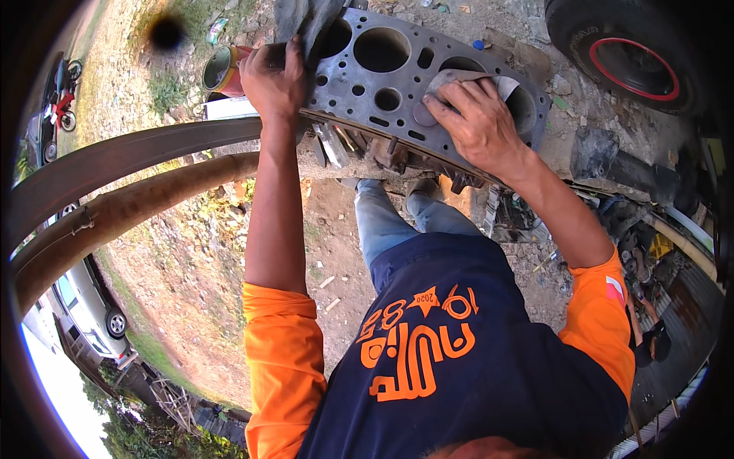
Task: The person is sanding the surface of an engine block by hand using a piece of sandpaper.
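Observation:
A grey metal engine block (382,84) with large round bores and smaller holes lies across the top of the view, its flat face up. My right hand (482,122) is closed over a folded grey sheet of sandpaper (505,86), pressing it on the block's right part. The sheet partly covers the bores there. At the block's left end, my left hand (274,80) is closed at a dark grey cloth (310,21), which is blurred. Part of the left fingers is hidden. Beside that hand sits a red and yellow open can (220,70).
A tyre with a red rim (636,67) lies at the far right. A curved metal beam (145,145) and a rusty pipe (130,206) run at the left. Metal parts (520,218) lie below the block. Farther off are a parked car (88,306) and another person (650,340).

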{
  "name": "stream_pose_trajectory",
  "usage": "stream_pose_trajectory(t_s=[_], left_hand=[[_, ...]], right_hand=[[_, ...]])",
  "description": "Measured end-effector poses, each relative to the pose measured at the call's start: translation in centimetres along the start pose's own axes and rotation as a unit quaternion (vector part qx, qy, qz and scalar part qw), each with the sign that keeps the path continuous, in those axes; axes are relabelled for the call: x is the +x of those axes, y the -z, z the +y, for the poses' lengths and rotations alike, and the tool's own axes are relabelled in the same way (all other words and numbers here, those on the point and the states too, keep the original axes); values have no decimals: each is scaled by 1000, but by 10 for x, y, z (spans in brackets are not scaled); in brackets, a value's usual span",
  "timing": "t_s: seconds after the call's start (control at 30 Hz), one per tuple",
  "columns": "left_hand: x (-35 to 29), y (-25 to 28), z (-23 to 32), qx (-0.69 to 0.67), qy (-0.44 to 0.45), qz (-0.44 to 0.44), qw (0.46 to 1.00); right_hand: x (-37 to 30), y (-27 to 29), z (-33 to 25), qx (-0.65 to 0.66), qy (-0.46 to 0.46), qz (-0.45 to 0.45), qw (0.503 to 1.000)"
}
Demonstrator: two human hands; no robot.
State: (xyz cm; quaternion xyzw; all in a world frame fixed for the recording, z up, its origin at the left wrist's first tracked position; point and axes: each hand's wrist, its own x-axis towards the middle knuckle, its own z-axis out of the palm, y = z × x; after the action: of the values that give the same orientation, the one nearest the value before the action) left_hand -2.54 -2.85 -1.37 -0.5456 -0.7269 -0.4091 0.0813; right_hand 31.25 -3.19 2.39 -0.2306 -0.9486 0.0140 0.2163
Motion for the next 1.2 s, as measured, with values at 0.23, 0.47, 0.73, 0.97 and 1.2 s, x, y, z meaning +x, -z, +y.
stream_pose_trajectory(t_s=[0.23, 0.47, 0.73, 0.97, 1.2], left_hand=[[0, 0, 7, -18, 11, -1, 1000], [-1, 0, 1, 0, 2, 4, 1000], [0, 2, 0, -5, 23, -22, 999], [-5, -1, 4, -21, 13, -3, 1000], [0, 0, 3, -23, 30, -14, 999]], right_hand=[[1, 2, -1, 53, 0, 6, 999], [4, 0, -8, 42, 24, -1, 999], [4, -1, -7, 65, 5, 11, 998], [4, 0, -2, 42, -21, 7, 999], [4, 0, -1, 40, -22, 14, 999]])
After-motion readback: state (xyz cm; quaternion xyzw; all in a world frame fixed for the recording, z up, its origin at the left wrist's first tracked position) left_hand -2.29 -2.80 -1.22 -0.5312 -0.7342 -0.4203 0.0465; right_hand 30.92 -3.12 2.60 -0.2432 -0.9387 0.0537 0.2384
